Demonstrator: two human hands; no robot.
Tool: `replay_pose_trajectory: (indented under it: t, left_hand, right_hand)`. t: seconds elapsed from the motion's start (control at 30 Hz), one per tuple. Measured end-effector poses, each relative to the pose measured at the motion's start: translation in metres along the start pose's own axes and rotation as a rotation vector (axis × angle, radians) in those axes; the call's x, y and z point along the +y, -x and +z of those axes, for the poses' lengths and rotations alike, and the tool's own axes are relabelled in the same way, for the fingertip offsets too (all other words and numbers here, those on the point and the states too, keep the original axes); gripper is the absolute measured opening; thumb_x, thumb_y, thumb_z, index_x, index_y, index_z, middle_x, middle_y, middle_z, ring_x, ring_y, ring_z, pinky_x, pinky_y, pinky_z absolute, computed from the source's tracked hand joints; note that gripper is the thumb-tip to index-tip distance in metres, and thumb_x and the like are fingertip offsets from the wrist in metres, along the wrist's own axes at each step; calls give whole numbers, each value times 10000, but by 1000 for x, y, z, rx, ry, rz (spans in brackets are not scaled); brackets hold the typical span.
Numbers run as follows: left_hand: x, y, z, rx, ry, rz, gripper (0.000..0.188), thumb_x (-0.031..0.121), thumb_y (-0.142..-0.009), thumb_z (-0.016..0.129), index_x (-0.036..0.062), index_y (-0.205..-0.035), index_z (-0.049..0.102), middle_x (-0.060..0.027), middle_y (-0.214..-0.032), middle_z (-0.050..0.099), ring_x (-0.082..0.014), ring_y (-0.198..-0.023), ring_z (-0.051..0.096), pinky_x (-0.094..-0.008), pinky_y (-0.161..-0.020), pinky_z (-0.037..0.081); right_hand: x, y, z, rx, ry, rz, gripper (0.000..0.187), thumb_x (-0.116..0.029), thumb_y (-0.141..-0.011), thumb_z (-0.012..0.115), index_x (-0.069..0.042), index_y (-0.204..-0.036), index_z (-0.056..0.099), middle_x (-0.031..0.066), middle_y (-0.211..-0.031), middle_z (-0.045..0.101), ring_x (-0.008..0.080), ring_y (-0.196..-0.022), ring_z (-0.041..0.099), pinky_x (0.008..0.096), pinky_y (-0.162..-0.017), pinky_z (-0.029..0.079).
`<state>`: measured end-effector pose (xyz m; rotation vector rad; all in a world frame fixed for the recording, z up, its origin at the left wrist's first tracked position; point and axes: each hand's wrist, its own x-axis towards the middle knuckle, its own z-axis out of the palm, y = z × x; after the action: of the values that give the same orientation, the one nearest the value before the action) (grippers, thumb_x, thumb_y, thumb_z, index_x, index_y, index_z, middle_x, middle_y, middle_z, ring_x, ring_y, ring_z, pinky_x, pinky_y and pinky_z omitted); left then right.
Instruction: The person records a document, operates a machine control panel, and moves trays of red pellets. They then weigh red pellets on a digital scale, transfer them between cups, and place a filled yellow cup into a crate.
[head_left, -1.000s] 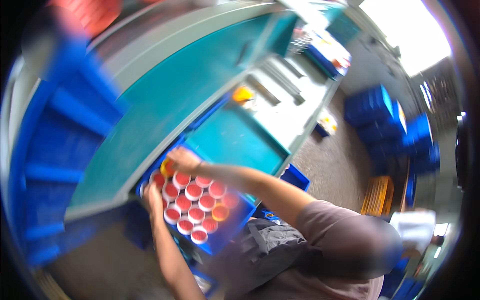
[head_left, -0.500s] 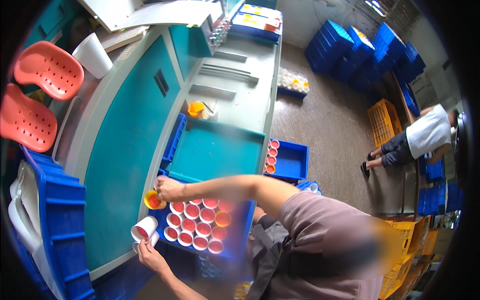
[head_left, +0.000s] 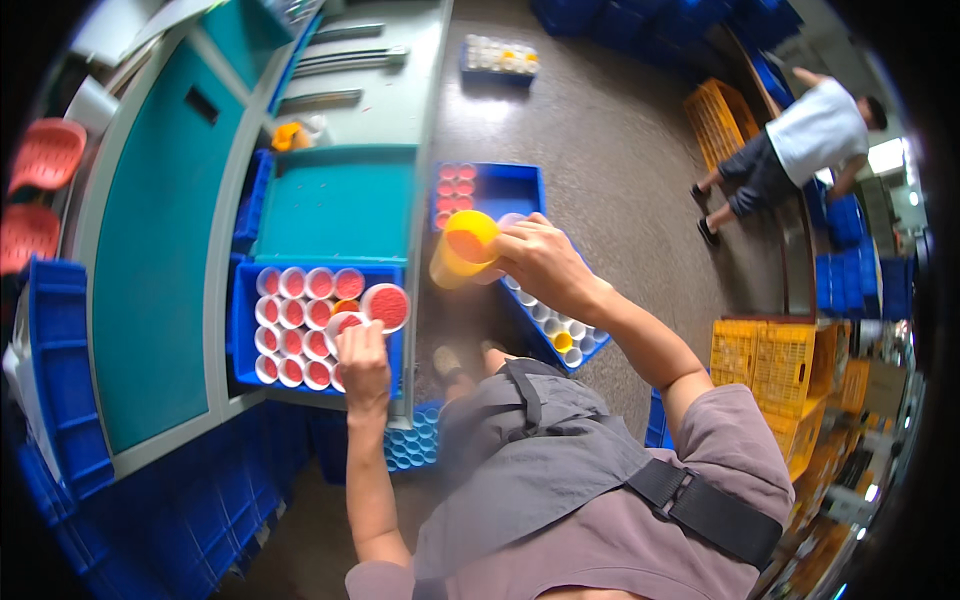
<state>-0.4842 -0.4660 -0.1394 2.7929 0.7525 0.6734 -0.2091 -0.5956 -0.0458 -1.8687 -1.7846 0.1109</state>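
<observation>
My left hand is closed on white cups, over the right side of a blue crate. One white cup tilts its mouth toward me, filled with red granules; another white cup is beside it. Rows of similar white cups with red contents fill the crate. Out over the floor, my right hand grips a yellow cup, tilted and showing reddish contents. A pale cup rim shows behind it, partly covered by the fingers.
A blue bin on the floor holds some red-filled cups along its left side. Close by, another blue crate carries white cups. A teal tray rests on the bench. A person stands at the far right.
My view has turned toward the floor on the right. My right hand has carried the yellow cup away from the bench; my left hand's white cups have shifted to the crate's right side.
</observation>
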Motion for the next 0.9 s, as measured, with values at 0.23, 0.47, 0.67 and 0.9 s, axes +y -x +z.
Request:
replay_pose_trajectory:
  t: [0.23, 0.47, 0.67, 0.9]
  left_hand:
    - [186, -41, 106, -148, 80, 455, 74, 44, -786, 627, 41, -848, 586, -139, -814, 600, -281, -793, 603, -398, -747, 485]
    - [417, -36, 201, -265, 227, 682, 99, 50, -844, 601, 13, -935, 599, -142, -892, 588, -303, -884, 611, -423, -796, 489]
    - [517, -12, 236, -467, 625, 676, 354, 122, -804, 671, 71, -1153, 638, -102, -1141, 638, -284, -1109, 606, -417, -941, 471]
    - [538, 5, 290, -647, 523, 518, 77, 63, -819, 610, 27, -886, 596, -163, -887, 621, -344, -886, 625, -443, -828, 498]
  right_hand:
    - [47, 164, -97, 244, 8, 291, 172, -174, -765, 780, -69, -861, 682, 94, -814, 679, 281, -821, 671, 410, -785, 486]
    - [123, 338, -153, 268, 193, 434, 94, -95, -780, 677, -44, -855, 652, 118, -803, 657, 291, -859, 655, 407, -874, 485]
    - [126, 433, -178, 218, 303, 553, 76, -70, -766, 627, -34, -832, 634, 126, -833, 678, 296, -907, 665, 402, -950, 491]
    - [159, 531, -235, 284, 216, 727, 199, -3, -765, 715, -39, -961, 702, 104, -826, 691, 298, -821, 665, 402, -800, 501]
